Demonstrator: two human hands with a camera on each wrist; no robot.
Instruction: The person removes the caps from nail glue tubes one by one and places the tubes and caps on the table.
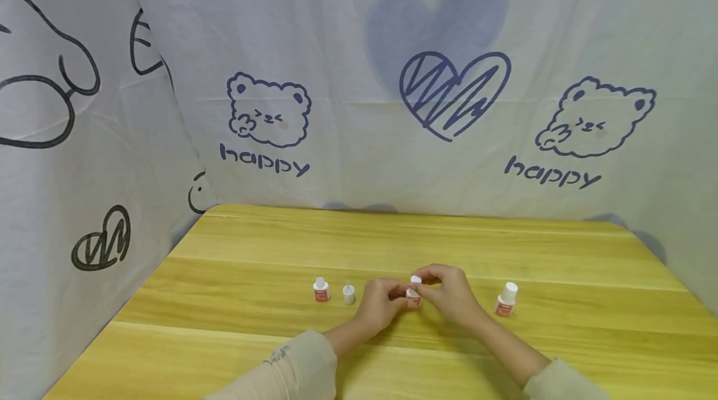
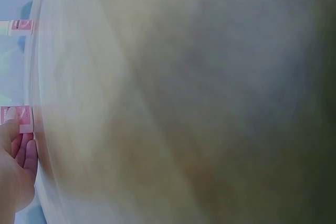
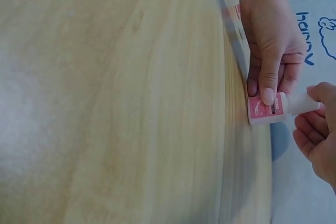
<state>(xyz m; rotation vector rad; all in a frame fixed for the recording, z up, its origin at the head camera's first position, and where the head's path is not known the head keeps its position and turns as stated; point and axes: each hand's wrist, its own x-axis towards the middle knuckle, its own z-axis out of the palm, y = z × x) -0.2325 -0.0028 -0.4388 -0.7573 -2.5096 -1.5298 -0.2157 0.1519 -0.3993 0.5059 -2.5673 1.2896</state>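
My left hand (image 1: 377,305) holds a small white bottle with a pink label (image 1: 414,302) near the middle of the table. In the right wrist view its thumb lies across the label of that bottle (image 3: 256,113). My right hand (image 1: 453,294) pinches the white cap (image 1: 416,279) at the top between thumb and fingers. Seen from the right wrist, the cap (image 3: 300,103) is in line with the bottle's neck. The left wrist view catches the left hand (image 2: 16,174) and the bottle (image 2: 25,120) only at its left edge.
Left of the hands stand a similar bottle (image 1: 321,292) without its large cap and a loose white cap (image 1: 348,295) with its slim tip upward. A capped bottle (image 1: 505,300) is at the right. The wooden table (image 1: 269,244) ends at a printed curtain (image 1: 348,138).
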